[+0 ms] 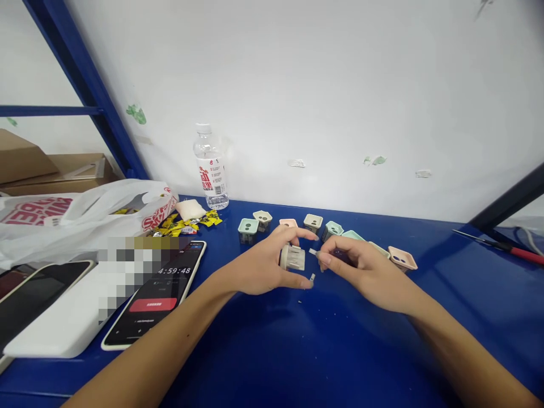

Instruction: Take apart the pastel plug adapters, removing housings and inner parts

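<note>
My left hand (pixel 270 260) curls around a cream pencil sharpener (pixel 294 258) with a see-through shavings box, its thumb and forefinger reaching past it to the right. A small light piece (pixel 312 277) shows by the left thumb tip. Between its thumb and forefinger, my right hand (pixel 365 272) pinches a small flat grey piece (pixel 313 251), close to the sharpener but apart from it. Its other fingers are curled in, and what lies under them is partly hidden. Behind both hands stand several two-hole sharpeners, among them a mint one (pixel 247 226), a cream one (pixel 313 221) and a pink one (pixel 402 258).
A tiny dark bit (pixel 300 301) lies on the blue table (pixel 272 351). To the left are a phone (pixel 155 300), a white slab-like object (pixel 63 311), a plastic bag (pixel 93 209), yellow wrappers (pixel 174 226) and a bottle (pixel 211 170). A red-handled screwdriver (pixel 525 254) lies far right.
</note>
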`<state>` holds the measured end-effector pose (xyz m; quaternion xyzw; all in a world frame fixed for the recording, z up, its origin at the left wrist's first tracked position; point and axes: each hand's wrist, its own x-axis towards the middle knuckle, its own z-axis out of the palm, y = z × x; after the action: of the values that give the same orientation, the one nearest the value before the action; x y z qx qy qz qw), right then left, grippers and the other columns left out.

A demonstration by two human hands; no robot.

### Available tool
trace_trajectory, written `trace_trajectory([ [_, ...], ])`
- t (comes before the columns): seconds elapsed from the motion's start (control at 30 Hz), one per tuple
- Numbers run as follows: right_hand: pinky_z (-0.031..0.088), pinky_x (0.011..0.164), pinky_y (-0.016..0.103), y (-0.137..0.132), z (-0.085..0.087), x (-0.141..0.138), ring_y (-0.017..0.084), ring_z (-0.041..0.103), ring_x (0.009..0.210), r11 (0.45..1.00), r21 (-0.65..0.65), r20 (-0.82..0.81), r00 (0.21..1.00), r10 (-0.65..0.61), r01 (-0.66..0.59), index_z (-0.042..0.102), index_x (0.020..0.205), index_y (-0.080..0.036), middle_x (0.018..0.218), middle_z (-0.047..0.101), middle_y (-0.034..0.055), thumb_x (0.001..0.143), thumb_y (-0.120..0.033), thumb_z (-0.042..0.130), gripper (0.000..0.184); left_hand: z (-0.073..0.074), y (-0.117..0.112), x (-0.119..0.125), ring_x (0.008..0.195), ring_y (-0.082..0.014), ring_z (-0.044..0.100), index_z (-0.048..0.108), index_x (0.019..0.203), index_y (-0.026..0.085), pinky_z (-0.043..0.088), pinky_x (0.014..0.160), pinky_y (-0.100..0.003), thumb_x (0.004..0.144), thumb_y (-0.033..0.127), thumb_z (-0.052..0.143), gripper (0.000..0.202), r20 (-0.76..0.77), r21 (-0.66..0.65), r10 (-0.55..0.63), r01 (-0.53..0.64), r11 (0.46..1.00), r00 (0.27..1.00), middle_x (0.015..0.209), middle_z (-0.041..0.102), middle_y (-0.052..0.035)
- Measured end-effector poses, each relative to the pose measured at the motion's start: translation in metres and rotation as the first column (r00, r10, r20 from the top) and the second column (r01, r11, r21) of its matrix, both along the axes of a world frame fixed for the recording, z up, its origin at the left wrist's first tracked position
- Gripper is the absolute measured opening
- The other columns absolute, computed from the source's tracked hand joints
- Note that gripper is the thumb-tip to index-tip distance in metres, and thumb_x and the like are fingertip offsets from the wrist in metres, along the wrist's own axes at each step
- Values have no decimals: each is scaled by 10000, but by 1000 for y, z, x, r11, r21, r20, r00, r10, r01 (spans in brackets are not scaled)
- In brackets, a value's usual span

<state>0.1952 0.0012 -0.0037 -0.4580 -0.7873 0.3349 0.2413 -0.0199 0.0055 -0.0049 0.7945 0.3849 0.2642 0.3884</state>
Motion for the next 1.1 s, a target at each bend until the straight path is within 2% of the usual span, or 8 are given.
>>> trace_trajectory([
  [0.07,333,549,248,-1,1,0,125,452,643,998,-43,-42,999,33,-35,590,811,-207,741,566,0,922,-459,491,292,-5,1,1,989,-166,524,528,1208,217,437,859,-290,754,165,671,479,9,71,-20,19,997,1000,1133,503,-48],
  [0.13,323,541,245,-1,0,-1,121,441,635,993,-101,-65,996,62,-68,593,807,-200,734,564,3,919,-460,498,299,-10,2,3,1062,-177,523,529,1194,198,415,924,-309,786,117,615,424,-2,169,-21,21,985,1000,1166,549,-54],
  [0.23,280,483,231,-1,-1,-4,91,373,537,982,-174,-59,996,71,-80,595,808,-190,663,520,-21,911,-422,526,263,-17,3,7,1064,-169,539,489,1240,190,411,928,-301,798,100,590,461,-48,295,-32,45,954,998,1188,579,-49],
  [0.3,250,452,222,-2,-1,-6,76,324,489,976,-203,-40,996,77,-84,593,799,-186,602,462,-45,895,-389,559,228,-19,2,9,1029,-161,552,505,1205,182,425,888,-281,806,105,574,412,-69,335,-32,53,941,997,1143,593,-44],
  [0.5,262,456,210,-2,-2,-8,74,332,493,970,-223,-9,995,101,-101,589,771,-177,575,430,-56,873,-360,592,210,-18,-1,10,903,-144,565,545,1012,185,438,769,-261,823,127,533,198,-116,331,-20,57,942,993,996,587,-15],
  [0.87,305,519,229,-1,-8,-9,96,384,558,979,-192,3,998,65,-63,597,802,-181,703,543,-10,903,-382,522,237,-19,-2,10,891,-155,566,535,1034,200,433,747,-270,823,154,535,216,-146,314,-7,53,948,989,992,592,-15],
  [1.1,285,480,221,-4,-9,-12,90,378,516,983,-177,29,998,50,-44,594,762,-173,616,498,-27,878,-417,554,273,-18,-3,11,926,-180,581,507,1071,208,444,766,-285,804,150,535,274,-136,283,-21,59,957,990,1062,610,-29],
])
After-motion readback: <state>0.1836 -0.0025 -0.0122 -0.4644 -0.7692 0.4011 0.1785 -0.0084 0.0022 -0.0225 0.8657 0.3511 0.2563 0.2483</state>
